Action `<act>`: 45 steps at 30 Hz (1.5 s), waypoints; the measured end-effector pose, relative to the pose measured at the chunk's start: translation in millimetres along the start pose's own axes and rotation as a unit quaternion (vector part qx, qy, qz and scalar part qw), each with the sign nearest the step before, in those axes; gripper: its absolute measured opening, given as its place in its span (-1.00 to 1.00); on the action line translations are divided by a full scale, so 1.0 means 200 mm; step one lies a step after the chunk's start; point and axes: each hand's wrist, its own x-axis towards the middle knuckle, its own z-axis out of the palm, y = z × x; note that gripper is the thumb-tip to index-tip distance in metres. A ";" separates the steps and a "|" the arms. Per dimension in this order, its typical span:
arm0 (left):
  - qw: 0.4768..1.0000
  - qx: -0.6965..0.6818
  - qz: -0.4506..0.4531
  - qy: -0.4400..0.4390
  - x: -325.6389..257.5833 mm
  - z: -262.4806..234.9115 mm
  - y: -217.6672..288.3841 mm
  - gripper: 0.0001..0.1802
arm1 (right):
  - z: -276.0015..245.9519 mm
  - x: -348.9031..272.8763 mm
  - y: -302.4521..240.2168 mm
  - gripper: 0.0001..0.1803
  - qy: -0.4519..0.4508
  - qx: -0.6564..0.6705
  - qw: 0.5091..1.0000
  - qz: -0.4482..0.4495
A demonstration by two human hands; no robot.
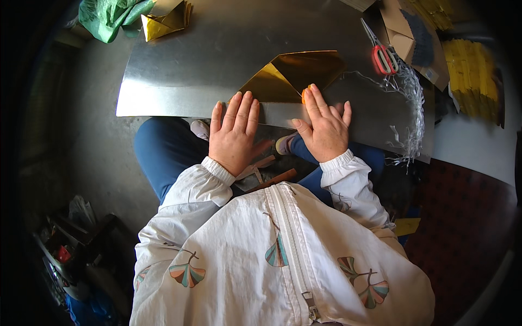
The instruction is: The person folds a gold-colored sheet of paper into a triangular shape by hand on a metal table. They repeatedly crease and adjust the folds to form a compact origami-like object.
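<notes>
A sheet of shiny gold paper [293, 76], folded into an angled shape, lies on a grey metal sheet [217, 49]. My left hand [235, 133] rests flat with fingers spread on the sheet's near edge, its fingertips at the gold paper's lower left corner. My right hand [324, 127] presses flat on the paper's lower right edge, fingers apart. A small orange object [305, 93] shows by the right index fingertip. Neither hand grips anything.
Red-handled scissors [384, 57] lie at the back right beside silver shredded strips [410, 108]. Folded gold pieces [166, 22] and a green bag [109, 16] sit at the back left. Yellow paper stacks [470, 76] stand at the right. Clutter [70, 250] lies lower left.
</notes>
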 end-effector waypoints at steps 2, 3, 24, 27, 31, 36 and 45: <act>1.000 -0.002 0.002 0.005 0.00 0.01 0.00 -0.06 | -0.08 -0.02 0.04 -0.29 -0.016 -0.013 0.999 0.031; 1.000 -0.003 0.005 0.012 0.00 0.01 -0.01 -0.09 | -0.13 -0.01 0.07 -0.30 -0.063 0.004 0.996 0.056; 0.976 -0.059 0.185 0.103 0.07 -0.18 -0.06 -0.75 | -0.23 0.01 0.22 -0.74 0.021 0.168 0.958 -0.232; 0.942 -0.328 0.063 -0.038 0.16 -0.37 -0.08 -0.84 | -0.43 0.10 0.31 -0.87 -0.123 0.412 0.897 -0.105; 0.911 -0.350 -0.064 -0.207 0.45 -0.45 -0.14 -0.76 | -0.42 0.36 0.34 -0.75 -0.293 0.519 0.803 -0.016; 0.969 -0.163 -0.024 -0.185 0.54 -0.27 -0.18 -0.76 | -0.21 0.44 0.27 -0.59 -0.271 0.267 0.924 0.047; 0.941 -0.255 0.211 -0.070 0.36 -0.14 0.03 -0.62 | -0.12 0.28 0.22 -0.78 -0.020 0.171 0.976 -0.129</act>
